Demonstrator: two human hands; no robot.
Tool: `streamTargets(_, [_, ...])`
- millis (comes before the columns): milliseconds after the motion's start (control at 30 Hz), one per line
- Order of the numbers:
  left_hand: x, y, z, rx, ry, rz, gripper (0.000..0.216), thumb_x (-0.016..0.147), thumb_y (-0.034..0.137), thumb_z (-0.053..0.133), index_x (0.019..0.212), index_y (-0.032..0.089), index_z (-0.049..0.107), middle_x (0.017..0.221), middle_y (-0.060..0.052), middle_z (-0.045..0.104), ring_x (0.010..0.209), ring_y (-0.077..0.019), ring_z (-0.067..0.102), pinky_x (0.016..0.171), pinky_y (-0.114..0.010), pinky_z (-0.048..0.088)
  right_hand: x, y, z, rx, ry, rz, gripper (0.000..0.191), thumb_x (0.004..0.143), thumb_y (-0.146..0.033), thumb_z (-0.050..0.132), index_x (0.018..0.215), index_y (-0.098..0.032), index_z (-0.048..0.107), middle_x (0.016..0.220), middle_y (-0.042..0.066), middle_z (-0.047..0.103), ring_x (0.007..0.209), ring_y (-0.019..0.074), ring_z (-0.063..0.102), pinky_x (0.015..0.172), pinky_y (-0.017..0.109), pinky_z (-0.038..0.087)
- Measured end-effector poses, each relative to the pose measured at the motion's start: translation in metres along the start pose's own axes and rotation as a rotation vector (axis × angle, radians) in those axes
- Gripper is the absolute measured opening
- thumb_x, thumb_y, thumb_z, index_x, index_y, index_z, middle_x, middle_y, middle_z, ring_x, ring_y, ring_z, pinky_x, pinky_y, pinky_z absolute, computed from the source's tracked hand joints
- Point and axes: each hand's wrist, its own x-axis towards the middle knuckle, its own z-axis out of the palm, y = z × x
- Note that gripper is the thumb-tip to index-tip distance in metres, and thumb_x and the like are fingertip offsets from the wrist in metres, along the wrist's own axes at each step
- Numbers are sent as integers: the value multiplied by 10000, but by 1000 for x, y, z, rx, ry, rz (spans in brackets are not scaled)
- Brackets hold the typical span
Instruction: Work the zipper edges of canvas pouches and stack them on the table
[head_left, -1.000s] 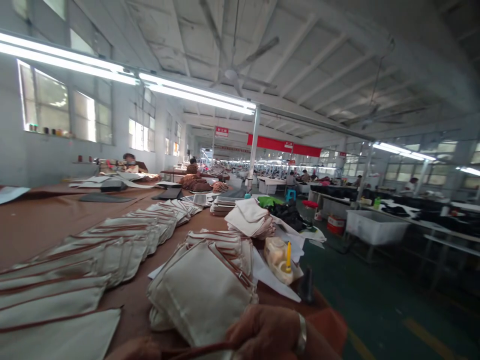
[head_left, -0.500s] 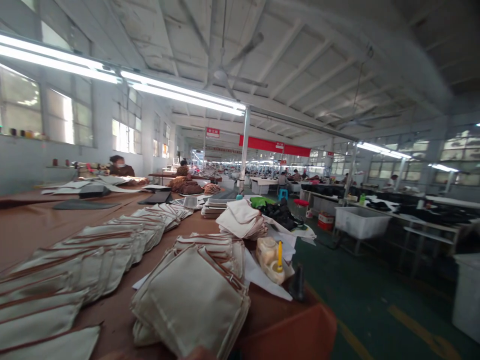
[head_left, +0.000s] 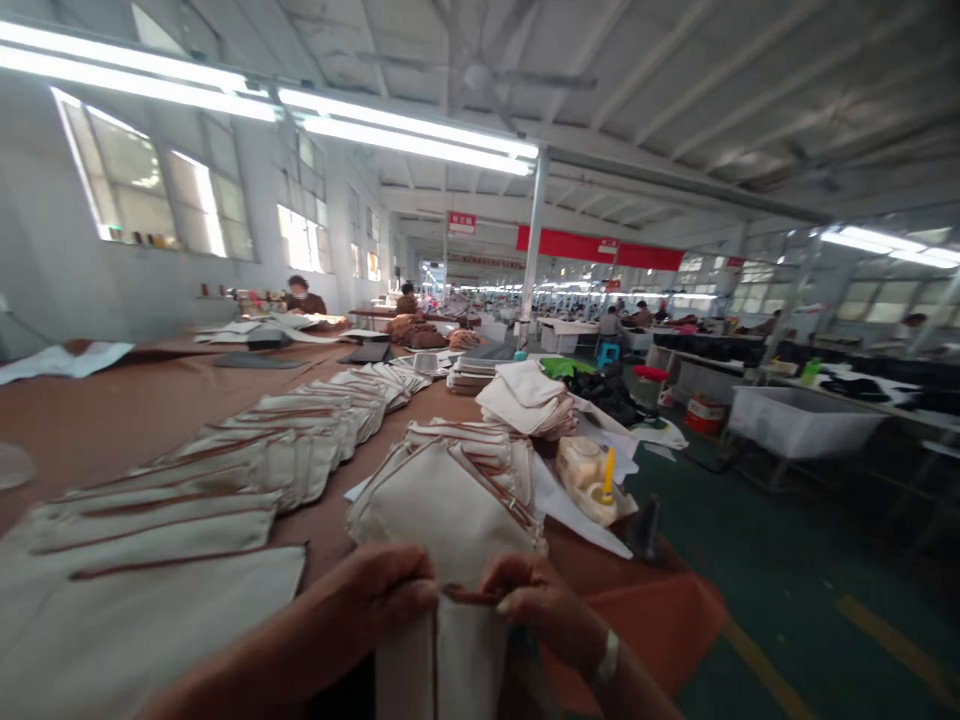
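Far from a blurry-lettered red sign (head_left: 462, 223), left fingers (head_left: 417, 588) and right fingers (head_left: 517, 586) pinch cloth (head_left: 472, 655).

The pale held piece (head_left: 471, 655) looks matt cloth, the brown table covering (head_left: 172, 388) smooth, the white tub (head_left: 799, 425) plastic.

There's a wide-ish silvery bangle (head_left: 609, 658) on. Right hand (head_left: 536, 598) past the bangle is bare, forearm (head_left: 642, 692) behind it too.

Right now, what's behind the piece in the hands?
A pale stack, with more pale pieces beyond. The stack's near end can't be seen: the piece and the hands cover it.
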Motion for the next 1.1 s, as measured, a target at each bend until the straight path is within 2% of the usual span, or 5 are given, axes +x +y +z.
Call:
streamTargets(200, [21, 14, 10, -182, -194, -30, 348, 903, 479, 527, 789, 151, 549, 707, 38, 394, 661, -117, 331, 560, -207, 276, -9, -21, 3, -27, -193, 5, 176, 759, -297, 690, 846, -147, 662, 750, -9, 517, 708, 140, 414, 671, 258, 336])
streamTargets(433, [8, 7, 20, -619, -153, -212, 452, 838, 586, 590, 785, 136, 594, 705, 18, 413, 671, -130, 345, 604, -227, 301, -18, -12, 18, -452, -108, -118, 166, 945, -297, 490, 831, -187, 538, 762, -16, 482, 715, 142, 437, 672, 253, 363])
streamTargets(833, [33, -14, 25, -696, -181, -172, 398, 754, 490, 730, 821, 110, 631, 688, 30, 459, 615, -94, 315, 550, -213, 239, -5, -11, 3, -719, -85, -234, 157, 987, -212, 401, 873, -203, 509, 836, 14, 524, 759, 155, 502, 704, 270, 378])
streamTargets(900, [38, -13, 26, -741, -177, -180, 409, 731, 495, 741, 809, 114, 617, 687, 30, 466, 606, -92, 321, 542, -211, 233, -3, -10, -1, -630, -58, -155, 180, 992, -259, 403, 856, -199, 504, 813, 7, 502, 749, 154, 473, 694, 265, 369])
streamTargets(1100, [44, -14, 34, -871, -146, -233, 366, 689, 436, 763, 762, 114, 607, 663, 27, 459, 601, -97, 319, 560, -225, 229, -2, -2, -5, 13, -62, 202, 307, 939, -468, 513, 832, -181, 487, 685, -39, 352, 599, 110, 273, 515, 223, 243])
